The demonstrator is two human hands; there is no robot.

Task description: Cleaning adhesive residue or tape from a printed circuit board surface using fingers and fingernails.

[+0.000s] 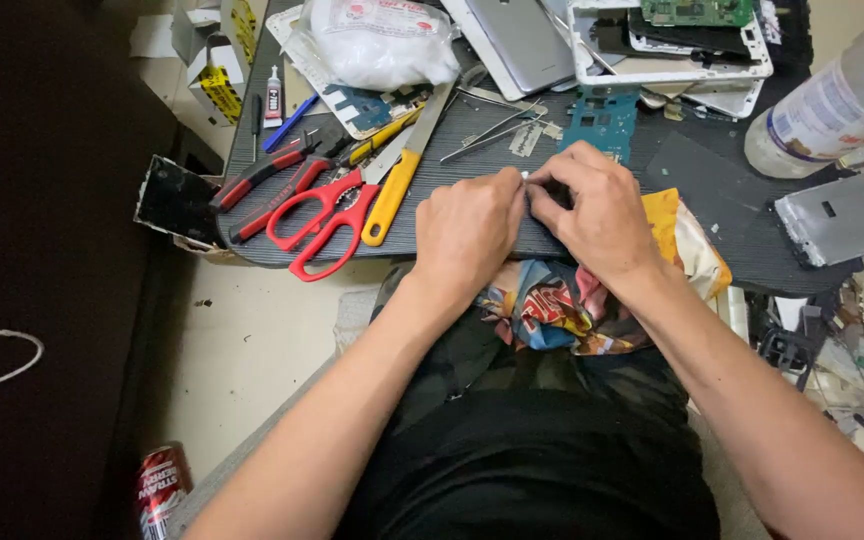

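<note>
My left hand (467, 232) and my right hand (597, 210) meet at the near edge of a dark grey table (472, 135). Their fingertips pinch a very small pale part (525, 176) between them; it is too small to tell what it is. A colourful printed cloth (572, 300) lies under my wrists and over my lap. Just beyond my hands lie a blue circuit board (604, 120) and metal tweezers (492, 128).
Red scissors (320, 215), red-handled pliers (262, 180) and a yellow-handled knife (397, 180) lie left of my hands. A white plastic bag (377, 45), phone shells (672, 45), a plastic bottle (832, 100) and a metal phone plate (837, 215) crowd the table. A drink can (160, 488) stands on the floor.
</note>
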